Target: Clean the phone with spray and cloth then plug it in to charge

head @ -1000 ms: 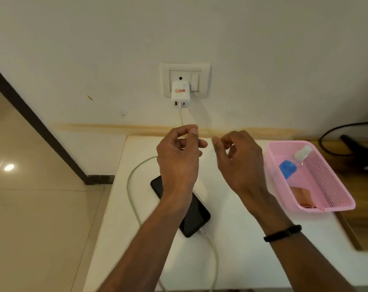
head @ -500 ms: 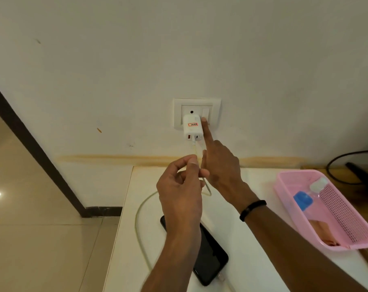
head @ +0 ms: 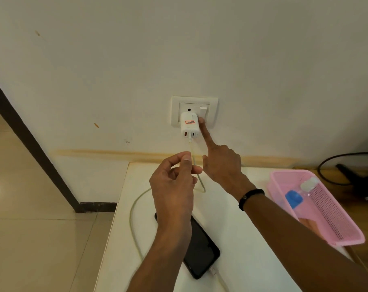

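Here, my black phone point(head: 202, 249) lies face up on the white table point(head: 242, 239), its screen dark, with the pale charging cable point(head: 134, 218) plugged into its near end. The cable loops out to the left, curves back and rises to the white charger point(head: 189, 125) seated in the wall socket point(head: 194, 111).

Compared with half a second ago, my right index finger has slid off the charger's side and now presses the lower edge of the switch point(head: 203, 112) on the socket plate — the camera has also drawn closer to the wall, so the socket looks larger.

My left hand point(head: 174, 186) hovers above the far end of the phone, hiding that end, and its thumb and fingers pinch the cable just below the charger, as before. My right hand point(head: 221, 163) is beyond the phone, up against the wall — index finger straight, the other fingers curled into the palm and holding nothing. A black band point(head: 250, 198) circles that wrist.

To the right of the phone, well apart, a pink basket point(head: 330, 218) sits on the table holding a clear spray bottle point(head: 299, 194) with a blue label and an orange cloth point(head: 309, 225).
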Demonstrator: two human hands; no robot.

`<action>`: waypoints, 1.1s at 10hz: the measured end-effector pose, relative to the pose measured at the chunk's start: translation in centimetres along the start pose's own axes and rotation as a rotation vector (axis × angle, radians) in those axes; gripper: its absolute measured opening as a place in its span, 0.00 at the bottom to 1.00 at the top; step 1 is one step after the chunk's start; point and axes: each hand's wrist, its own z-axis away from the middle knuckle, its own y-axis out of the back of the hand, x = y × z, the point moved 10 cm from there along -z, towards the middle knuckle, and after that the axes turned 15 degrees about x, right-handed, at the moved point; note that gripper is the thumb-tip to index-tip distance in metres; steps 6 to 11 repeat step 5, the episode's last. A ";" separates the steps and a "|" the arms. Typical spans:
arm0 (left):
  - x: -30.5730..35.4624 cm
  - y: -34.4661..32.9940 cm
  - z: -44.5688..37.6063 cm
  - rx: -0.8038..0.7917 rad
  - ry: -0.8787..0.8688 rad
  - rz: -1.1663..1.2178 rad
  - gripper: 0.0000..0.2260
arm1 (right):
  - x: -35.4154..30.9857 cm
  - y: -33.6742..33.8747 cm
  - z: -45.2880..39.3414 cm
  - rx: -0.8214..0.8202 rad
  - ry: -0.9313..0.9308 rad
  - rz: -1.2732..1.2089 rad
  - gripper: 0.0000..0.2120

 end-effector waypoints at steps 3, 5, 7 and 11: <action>0.0 -0.3 0.3 -0.036 -0.023 -0.010 0.05 | 0.4 2.3 1.8 0.025 -0.029 -0.128 0.57; 0.6 0.7 2.2 -0.055 -0.132 -0.139 0.04 | 1.3 5.3 6.8 -0.042 -0.034 -0.111 0.57; 0.6 0.7 2.2 -0.055 -0.132 -0.139 0.04 | 1.3 5.3 6.8 -0.042 -0.034 -0.111 0.57; 0.6 0.7 2.2 -0.055 -0.132 -0.139 0.04 | 1.3 5.3 6.8 -0.042 -0.034 -0.111 0.57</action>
